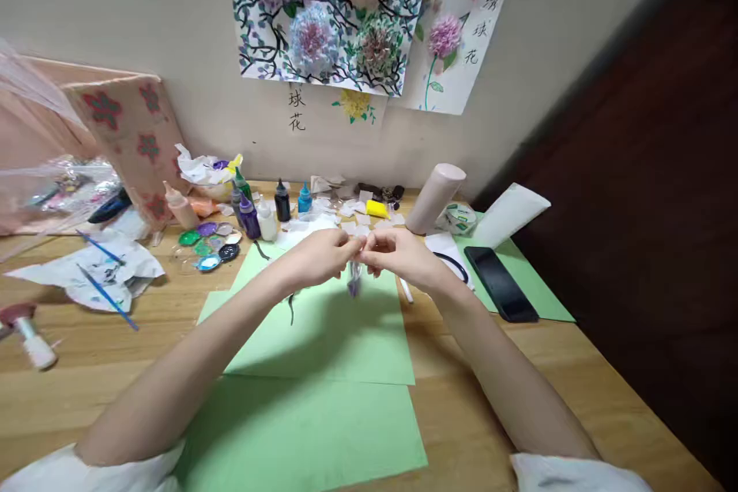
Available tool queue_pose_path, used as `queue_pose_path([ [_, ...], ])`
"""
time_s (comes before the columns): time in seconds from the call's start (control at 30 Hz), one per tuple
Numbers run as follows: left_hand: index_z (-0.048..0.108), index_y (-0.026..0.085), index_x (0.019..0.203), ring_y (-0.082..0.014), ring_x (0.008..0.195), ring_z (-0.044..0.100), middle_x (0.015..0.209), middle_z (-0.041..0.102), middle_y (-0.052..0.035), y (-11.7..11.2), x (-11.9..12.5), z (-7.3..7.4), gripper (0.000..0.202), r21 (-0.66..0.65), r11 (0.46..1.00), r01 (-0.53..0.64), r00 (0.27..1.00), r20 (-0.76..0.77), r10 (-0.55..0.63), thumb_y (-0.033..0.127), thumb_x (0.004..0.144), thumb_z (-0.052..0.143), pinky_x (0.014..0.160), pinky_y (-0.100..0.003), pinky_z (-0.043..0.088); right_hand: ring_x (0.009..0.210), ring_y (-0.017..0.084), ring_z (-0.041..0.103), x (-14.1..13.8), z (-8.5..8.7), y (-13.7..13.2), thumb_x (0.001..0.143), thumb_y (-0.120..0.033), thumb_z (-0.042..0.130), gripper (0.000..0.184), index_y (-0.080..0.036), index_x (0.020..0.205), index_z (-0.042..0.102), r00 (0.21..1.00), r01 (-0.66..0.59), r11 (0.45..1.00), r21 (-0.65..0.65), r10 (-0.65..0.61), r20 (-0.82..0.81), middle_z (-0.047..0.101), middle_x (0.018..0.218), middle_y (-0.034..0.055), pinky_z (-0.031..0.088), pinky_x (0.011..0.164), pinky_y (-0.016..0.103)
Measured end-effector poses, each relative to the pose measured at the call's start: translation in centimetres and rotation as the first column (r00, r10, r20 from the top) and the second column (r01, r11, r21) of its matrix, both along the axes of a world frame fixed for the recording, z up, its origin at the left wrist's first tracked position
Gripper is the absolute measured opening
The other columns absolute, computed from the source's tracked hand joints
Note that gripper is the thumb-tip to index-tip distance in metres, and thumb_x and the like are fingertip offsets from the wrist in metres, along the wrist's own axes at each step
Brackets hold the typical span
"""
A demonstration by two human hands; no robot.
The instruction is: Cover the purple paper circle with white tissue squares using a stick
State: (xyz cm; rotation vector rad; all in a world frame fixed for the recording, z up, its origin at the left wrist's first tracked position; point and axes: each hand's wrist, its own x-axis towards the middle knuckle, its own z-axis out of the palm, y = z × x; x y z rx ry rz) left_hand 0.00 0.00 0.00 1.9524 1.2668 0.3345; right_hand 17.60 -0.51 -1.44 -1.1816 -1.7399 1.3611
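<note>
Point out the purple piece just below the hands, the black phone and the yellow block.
Purple piece (354,287): head view, on its blurred lower end.
Black phone (500,284): head view, middle of its screen.
Yellow block (377,209): head view, middle of its visible face.

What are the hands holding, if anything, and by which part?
Apparently a small, blurred purplish piece, by its upper end: it hangs just below where the left hand and right hand meet. Which hand grips it cannot be told.

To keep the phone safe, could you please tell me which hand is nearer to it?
Right: the right hand is left of the phone; the left hand is farther left.
</note>
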Motion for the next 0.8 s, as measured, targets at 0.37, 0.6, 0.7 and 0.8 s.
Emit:
queue_pose_path([
  [0.37, 0.048, 0.017, 0.073, -0.0118, 0.045, 0.056, 0.07, 0.06, -0.0013, 1.0, -0.3, -0.4, 0.031, -0.039, 0.999, 0.0, 1.0, -0.025, -0.001, 0.04, 0.085, 0.031, 0.045, -0.025, 0.037, 0.066, 0.012, 0.064, -0.7, -0.5, -0.3, 0.065, -0.037, 0.075, 0.03, -0.015, 0.066, 0.056, 0.997, -0.07, 0.99, -0.124, 0.065, -0.046, 0.063, 0.071, 0.0008, 0.055, 0.067, 0.028],
  [0.6, 0.051, 0.016, 0.079, -0.0132, 0.046, 0.06, 0.072, 0.065, -0.0021, 1.0, -0.9, 0.3, 0.034, -0.057, 0.998, 0.028, 0.999, -0.037, -0.03, 0.047, 0.084, 0.036, 0.047, -0.024, 0.041, 0.065, 0.011, 0.062, -0.9, 0.0, -0.7, 0.068, -0.036, 0.073, 0.028, -0.014, 0.066, 0.056, 0.997, -0.071, 0.991, -0.115, 0.067, -0.036, 0.063, 0.07, 0.0007, 0.053, 0.066, 0.027],
  [0.7, 0.051, 0.016, 0.079, -0.0136, 0.046, 0.061, 0.073, 0.066, -0.0021, 1.0, -1.0, 0.4, 0.035, -0.068, 0.997, 0.045, 0.998, -0.046, -0.048, 0.048, 0.083, 0.037, 0.047, -0.024, 0.041, 0.065, 0.011, 0.062, -1.1, 0.1, -0.9, 0.07, -0.035, 0.072, 0.027, -0.014, 0.065, 0.055, 0.998, -0.052, 0.991, -0.125, 0.049, -0.025, 0.063, 0.07, 0.0009, 0.053, 0.066, 0.027],
  [0.8, 0.049, 0.017, 0.075, -0.0139, 0.047, 0.062, 0.071, 0.065, -0.0013, 1.1, -0.9, 0.3, 0.032, -0.074, 0.996, 0.041, 0.998, -0.051, -0.045, 0.046, 0.083, 0.038, 0.046, -0.024, 0.04, 0.066, 0.011, 0.061, -1.2, -0.1, -0.8, 0.069, -0.036, 0.072, 0.029, -0.014, 0.064, 0.054, 0.999, -0.046, 0.99, -0.137, 0.043, -0.03, 0.062, 0.068, 0.0005, 0.053, 0.068, 0.028],
])
